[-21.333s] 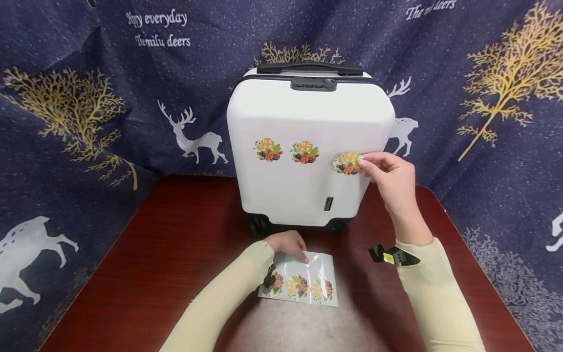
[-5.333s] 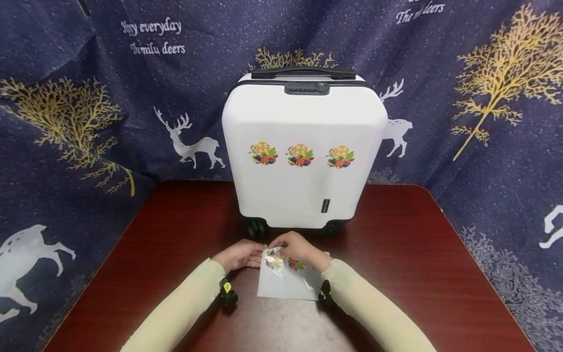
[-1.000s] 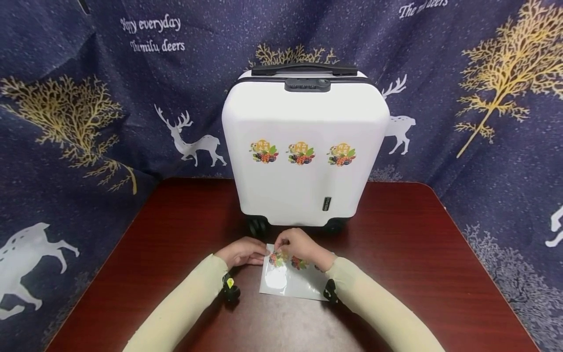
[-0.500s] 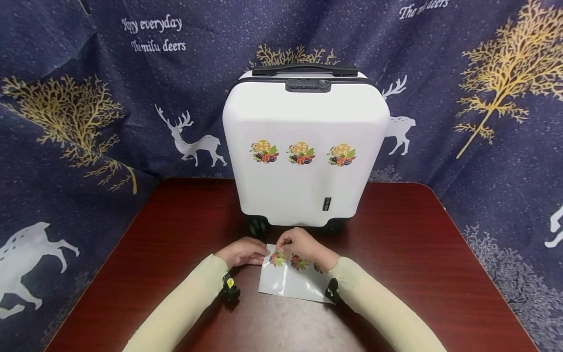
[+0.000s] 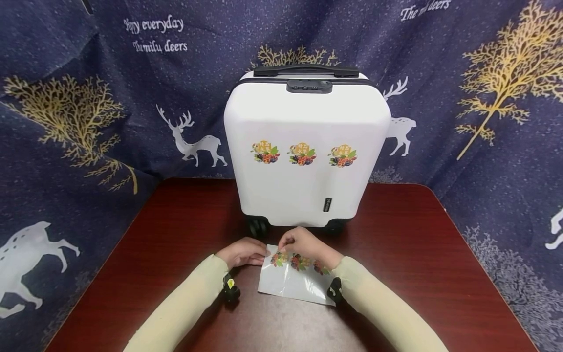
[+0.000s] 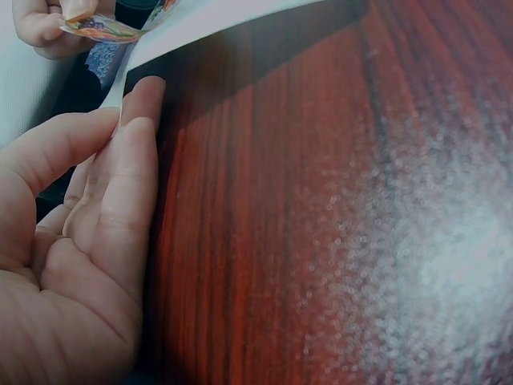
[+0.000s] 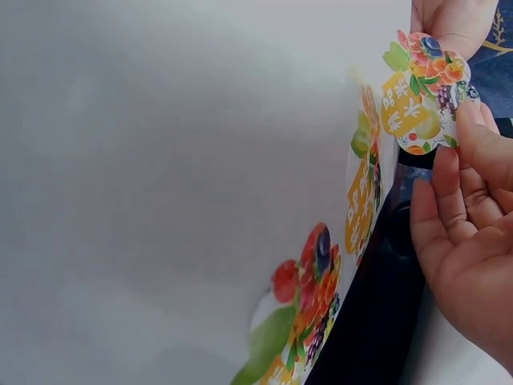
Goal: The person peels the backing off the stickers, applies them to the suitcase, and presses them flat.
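On the table, a white sticker sheet (image 5: 292,287) carries a row of fruit stickers along its far side. My left hand (image 5: 244,253) pinches the sheet's left edge between thumb and fingers, as the left wrist view shows. The thumb and forefinger of my right hand (image 5: 303,244) pinch the leftmost fruit sticker (image 7: 425,92), which curls up from the sheet. Two other stickers, including a fruit sticker (image 7: 365,188) nearer the right wrist camera, lie on the sheet. Behind stands a white suitcase (image 5: 299,190) bearing three matching stickers in a line, one being the middle sticker (image 5: 302,154).
The suitcase stands on black wheels (image 5: 258,226) at the back of the dark red table (image 5: 184,234), close behind my hands. A blue cloth (image 5: 198,73) printed with deer and trees hangs behind it. Black wrist cameras sit on both my sleeves.
Earlier, my right hand held the third sticker against the suitcase; it now stays there. The sheet has been turned round. Over the last second, my right hand shifts slightly right and the sheet tilts a little.
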{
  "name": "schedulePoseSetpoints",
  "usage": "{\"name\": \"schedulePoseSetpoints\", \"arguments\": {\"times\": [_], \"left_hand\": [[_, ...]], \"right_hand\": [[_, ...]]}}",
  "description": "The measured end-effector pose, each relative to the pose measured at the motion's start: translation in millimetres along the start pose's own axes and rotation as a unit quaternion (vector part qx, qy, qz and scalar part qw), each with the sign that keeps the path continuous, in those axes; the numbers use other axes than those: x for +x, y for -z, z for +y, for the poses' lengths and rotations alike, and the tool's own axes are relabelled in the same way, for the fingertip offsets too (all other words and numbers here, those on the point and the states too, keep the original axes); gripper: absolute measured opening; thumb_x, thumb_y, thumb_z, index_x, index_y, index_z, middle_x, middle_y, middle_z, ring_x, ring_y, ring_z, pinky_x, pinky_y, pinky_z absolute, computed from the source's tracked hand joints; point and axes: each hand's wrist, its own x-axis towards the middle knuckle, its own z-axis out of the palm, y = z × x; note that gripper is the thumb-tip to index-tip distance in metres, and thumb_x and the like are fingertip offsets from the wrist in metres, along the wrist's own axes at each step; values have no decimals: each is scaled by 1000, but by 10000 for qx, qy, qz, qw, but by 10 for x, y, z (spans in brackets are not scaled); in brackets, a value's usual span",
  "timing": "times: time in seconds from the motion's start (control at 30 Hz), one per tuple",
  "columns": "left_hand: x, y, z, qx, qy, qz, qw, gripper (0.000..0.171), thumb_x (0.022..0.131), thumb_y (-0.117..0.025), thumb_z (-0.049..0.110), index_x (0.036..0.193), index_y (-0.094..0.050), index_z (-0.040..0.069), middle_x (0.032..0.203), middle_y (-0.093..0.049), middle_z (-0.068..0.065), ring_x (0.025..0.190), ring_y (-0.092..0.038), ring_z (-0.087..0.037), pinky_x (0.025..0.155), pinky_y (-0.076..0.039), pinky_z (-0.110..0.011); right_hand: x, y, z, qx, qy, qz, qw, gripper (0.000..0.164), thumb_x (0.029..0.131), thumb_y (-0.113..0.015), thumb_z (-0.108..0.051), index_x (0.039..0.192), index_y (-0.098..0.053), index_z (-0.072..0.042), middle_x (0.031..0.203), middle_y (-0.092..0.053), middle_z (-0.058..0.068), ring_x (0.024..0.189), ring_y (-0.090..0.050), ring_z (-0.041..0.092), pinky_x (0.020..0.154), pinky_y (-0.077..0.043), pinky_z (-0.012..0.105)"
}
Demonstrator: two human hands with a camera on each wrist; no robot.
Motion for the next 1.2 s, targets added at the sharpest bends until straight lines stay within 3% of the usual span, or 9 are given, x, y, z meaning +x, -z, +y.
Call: {"name": "schedulePoseSetpoints", "arguments": {"times": [1.2], "left_hand": [[1, -7, -3, 76, -30, 69, 9999, 20, 92, -65, -2, 110, -62, -9, 84, -67, -3, 74, -67, -9, 76, -62, -24]], "right_hand": [[-104, 54, 19, -1, 23, -40, 10000, 7, 92, -73, -10, 89, -77, -5, 90, -78, 7, 77, -58, 2, 74, -50, 19]]}}
